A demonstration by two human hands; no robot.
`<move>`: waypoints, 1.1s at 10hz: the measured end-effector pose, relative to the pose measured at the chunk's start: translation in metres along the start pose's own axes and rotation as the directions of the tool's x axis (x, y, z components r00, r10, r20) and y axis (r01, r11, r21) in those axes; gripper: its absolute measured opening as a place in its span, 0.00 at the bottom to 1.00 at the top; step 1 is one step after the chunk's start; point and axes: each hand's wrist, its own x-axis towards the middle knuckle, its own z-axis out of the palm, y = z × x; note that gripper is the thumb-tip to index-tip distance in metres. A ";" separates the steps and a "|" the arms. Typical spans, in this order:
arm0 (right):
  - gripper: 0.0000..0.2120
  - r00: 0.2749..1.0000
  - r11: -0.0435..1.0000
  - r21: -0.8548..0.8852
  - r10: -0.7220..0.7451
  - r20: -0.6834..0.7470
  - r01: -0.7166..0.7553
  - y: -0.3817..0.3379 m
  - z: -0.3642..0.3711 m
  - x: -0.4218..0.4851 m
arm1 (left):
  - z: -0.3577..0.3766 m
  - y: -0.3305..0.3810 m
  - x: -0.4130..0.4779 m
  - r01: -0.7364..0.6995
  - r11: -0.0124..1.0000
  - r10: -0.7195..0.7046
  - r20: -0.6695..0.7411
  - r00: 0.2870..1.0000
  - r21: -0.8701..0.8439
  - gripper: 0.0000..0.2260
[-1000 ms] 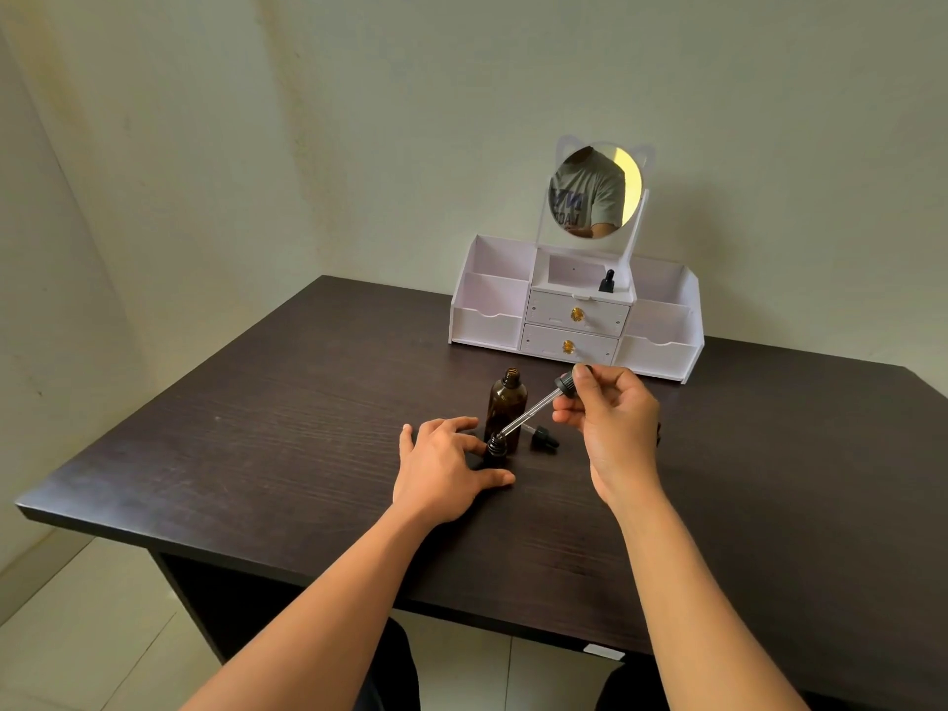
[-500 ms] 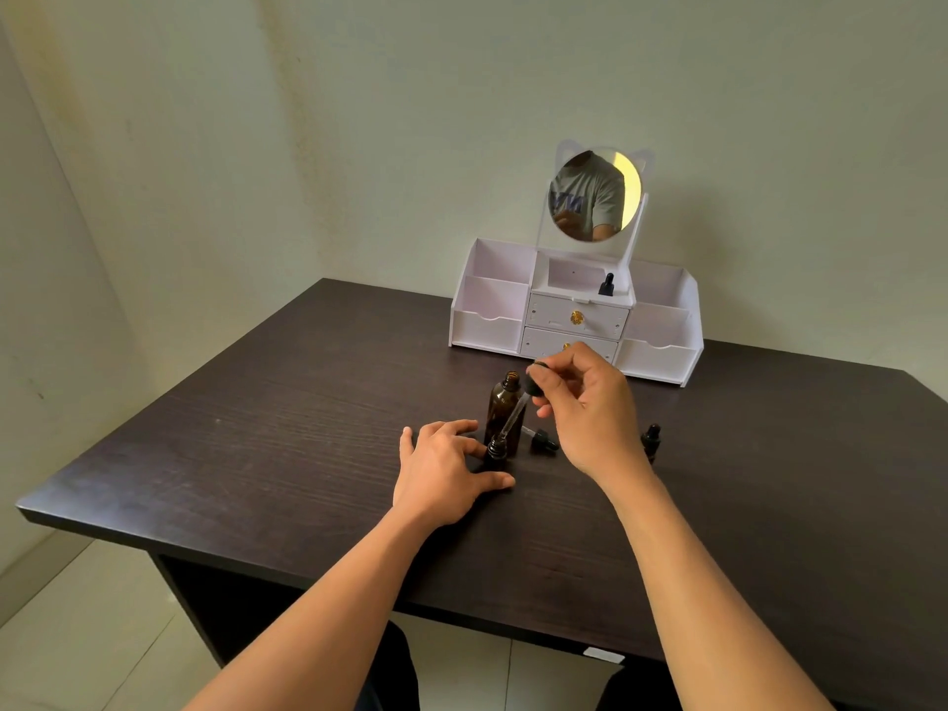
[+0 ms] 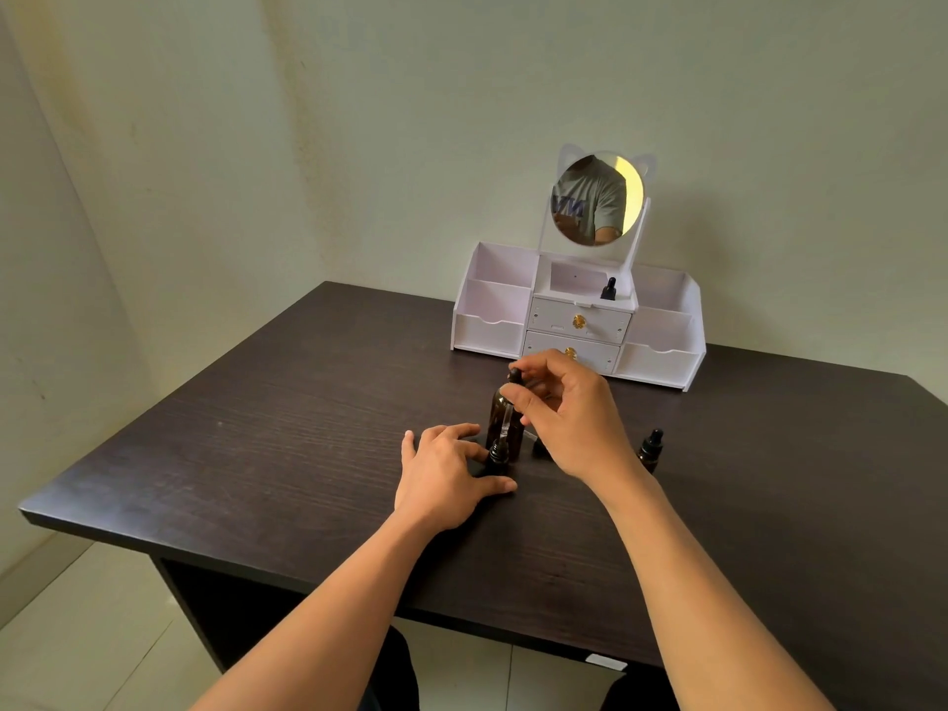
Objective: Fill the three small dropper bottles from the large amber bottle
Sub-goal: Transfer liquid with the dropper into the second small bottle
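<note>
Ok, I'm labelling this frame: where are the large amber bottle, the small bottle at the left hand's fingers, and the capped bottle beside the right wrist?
large amber bottle [image 3: 495,418]: head view, left side of its body.
small bottle [image 3: 496,453]: head view, its neck.
capped bottle [image 3: 651,443]: head view, its black cap.

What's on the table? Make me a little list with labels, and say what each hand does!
Left hand: holds small dark open dropper bottle on dark table
Right hand: pinches black-bulbed glass dropper, tip in that bottle
Behind: large amber glass bottle
Right side: capped small dropper bottle
Back: white plastic organiser with round mirror, another dropper bottle inside
</note>
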 end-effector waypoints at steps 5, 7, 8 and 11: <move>0.08 0.996 0.991 -0.109 -0.085 -0.016 0.082 0.003 0.004 0.000 | -0.001 0.000 0.000 -0.007 1.000 0.007 -0.001 1.000 -0.002 0.25; 0.09 0.996 0.989 -0.118 -0.089 -0.023 0.085 0.002 0.003 -0.001 | 0.000 0.000 0.000 -0.001 1.000 0.001 0.004 1.000 0.004 0.25; 0.07 0.997 0.991 -0.113 -0.070 -0.027 0.067 0.002 0.002 0.000 | 0.000 0.000 0.000 0.000 1.000 0.000 0.002 1.000 0.010 0.25; 0.12 0.914 0.986 0.067 -0.114 -0.389 0.152 -0.012 -0.018 0.019 | -0.001 -0.001 -0.001 -0.002 1.000 0.002 0.001 1.000 -0.024 0.24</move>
